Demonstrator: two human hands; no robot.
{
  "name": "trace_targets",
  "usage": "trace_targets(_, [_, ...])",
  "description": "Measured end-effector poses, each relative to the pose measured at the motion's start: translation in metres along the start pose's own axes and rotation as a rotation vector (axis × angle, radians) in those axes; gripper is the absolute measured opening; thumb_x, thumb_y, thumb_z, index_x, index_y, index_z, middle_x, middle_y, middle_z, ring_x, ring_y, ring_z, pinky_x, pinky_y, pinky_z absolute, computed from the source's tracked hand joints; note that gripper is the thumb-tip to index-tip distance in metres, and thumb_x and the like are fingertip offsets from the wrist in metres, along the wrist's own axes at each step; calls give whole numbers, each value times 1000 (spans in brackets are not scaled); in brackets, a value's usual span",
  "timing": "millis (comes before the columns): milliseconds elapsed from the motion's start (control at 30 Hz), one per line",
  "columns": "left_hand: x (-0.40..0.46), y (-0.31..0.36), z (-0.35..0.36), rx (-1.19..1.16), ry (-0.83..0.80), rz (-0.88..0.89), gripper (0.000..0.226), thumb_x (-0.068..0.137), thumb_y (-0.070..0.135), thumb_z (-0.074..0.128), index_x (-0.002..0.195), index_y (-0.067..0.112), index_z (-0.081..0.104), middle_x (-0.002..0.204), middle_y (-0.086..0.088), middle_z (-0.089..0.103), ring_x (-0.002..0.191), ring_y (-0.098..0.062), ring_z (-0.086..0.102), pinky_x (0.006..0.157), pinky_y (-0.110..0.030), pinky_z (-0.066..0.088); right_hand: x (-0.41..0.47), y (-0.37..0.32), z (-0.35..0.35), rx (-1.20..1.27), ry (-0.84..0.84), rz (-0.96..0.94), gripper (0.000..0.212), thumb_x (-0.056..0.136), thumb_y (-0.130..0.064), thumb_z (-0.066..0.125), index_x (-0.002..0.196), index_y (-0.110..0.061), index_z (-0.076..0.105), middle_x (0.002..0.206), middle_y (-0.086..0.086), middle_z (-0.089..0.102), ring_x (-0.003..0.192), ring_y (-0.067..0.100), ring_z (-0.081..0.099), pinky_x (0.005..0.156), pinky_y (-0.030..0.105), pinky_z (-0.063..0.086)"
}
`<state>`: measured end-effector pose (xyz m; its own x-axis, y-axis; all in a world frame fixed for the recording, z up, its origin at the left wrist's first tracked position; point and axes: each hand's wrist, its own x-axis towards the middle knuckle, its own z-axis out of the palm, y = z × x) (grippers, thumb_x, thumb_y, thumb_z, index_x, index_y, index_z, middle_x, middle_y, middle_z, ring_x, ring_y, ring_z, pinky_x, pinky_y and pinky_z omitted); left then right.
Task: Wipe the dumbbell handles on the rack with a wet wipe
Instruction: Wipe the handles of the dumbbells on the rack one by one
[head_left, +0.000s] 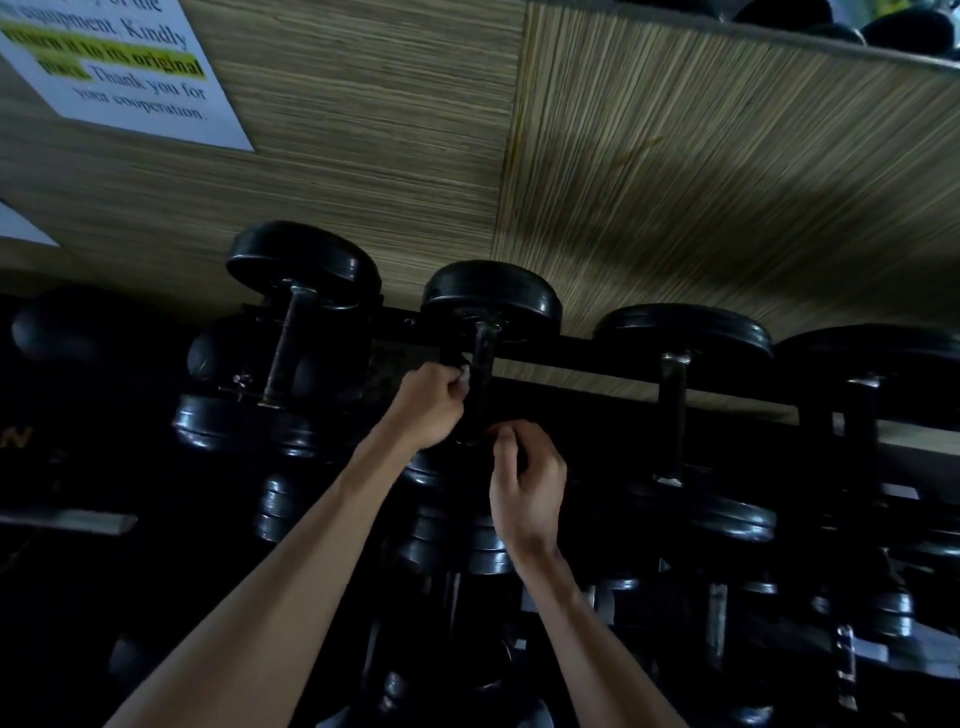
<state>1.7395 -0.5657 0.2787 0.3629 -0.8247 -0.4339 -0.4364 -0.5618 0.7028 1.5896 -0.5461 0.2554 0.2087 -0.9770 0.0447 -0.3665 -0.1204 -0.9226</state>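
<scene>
While the wall (675, 156) of striped panelling filled the top of the view, with a notice (119, 67) stuck at its left, the rack (571, 358) ran below it in deep shadow, loaded with black dumbbells. One dumbbell (491, 296) sat in the middle of the upper row, its handle (483, 364) running down toward the person. At that handle's left side, the left hand (428, 408) had its fingers curled around a white wipe (464, 375), pressing it to the bar. Near the handle's lower end, the right hand (527, 488) had its fingers bent in, but whether they gripped anything I cannot tell in the dark. Only a scrap of wipe showed, so it could probably bunch up or slip free, leaving bare fingers rubbing the bar. Poor light might also let patches go unwiped.
</scene>
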Motion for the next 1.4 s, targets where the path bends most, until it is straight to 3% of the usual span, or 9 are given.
trace_targets(100, [1,4,-4,26,-9,-1,35,103,24,48,73,11,60,65,-1,57,59,-12,54,43,-11,36,0,3,3,-20,32,-33,33,94,-27,41,83,-12,68,80,-7,65,78,11,63,66,33,53])
trace_targets(233, [13,17,-7,-53,40,-15,33,102,17,47,74,7,62,73,-9,62,68,-23,60,51,-17,40,1,3,2,-5,34,-46,33,93,-26,41,82,-12,69,79,-7,65,75,10,62,63,32,52])
trace_targets(400, [-5,2,-9,118,-118,-73,32,102,24,50,92,4,73,83,-8,68,80,-19,62,67,-26,43,2,5,3,10,67,-39,31,92,-22,40,80,-12,67,76,-8,63,72,12,61,61,34,50])
trace_targets(600, [2,4,-13,-160,-180,-124,30,101,23,51,98,2,72,100,-16,74,97,-30,70,93,-43,55,1,3,2,28,53,-34,30,92,-23,40,78,-12,65,73,-9,62,70,13,60,61,35,50])
trace_targets(733, [-6,-3,-14,31,-122,-104,34,100,29,52,90,4,72,92,-13,73,90,-24,68,85,-42,54,2,5,3,21,64,-26,31,92,-23,40,79,-13,66,74,-9,62,72,13,60,62,34,49])
trace_targets(900, [3,1,-14,-43,-177,-131,33,99,24,54,89,-4,69,87,-11,70,87,-27,66,78,-38,51,2,6,3,28,56,-11,28,92,-20,41,79,-15,66,73,-12,61,71,12,59,62,29,48])
trace_targets(1133, [-3,-2,-14,71,-131,-135,32,100,27,51,89,5,72,94,-13,72,94,-26,66,86,-38,52,2,3,3,38,70,-29,32,91,-24,39,79,-13,67,74,-8,63,71,13,61,62,32,50])
trace_targets(1333, [-9,8,-7,248,-90,-50,35,102,27,47,87,2,66,77,-7,64,72,-20,62,58,-28,42,2,7,4,29,71,-32,32,91,-24,39,81,-13,67,75,-7,63,71,14,61,61,38,50])
trace_targets(1400, [-16,5,-8,251,-75,-15,40,103,33,46,81,6,66,76,-9,68,70,-23,65,60,-31,48,2,4,3,32,71,-29,31,92,-22,40,81,-13,68,75,-8,64,70,13,61,60,34,49])
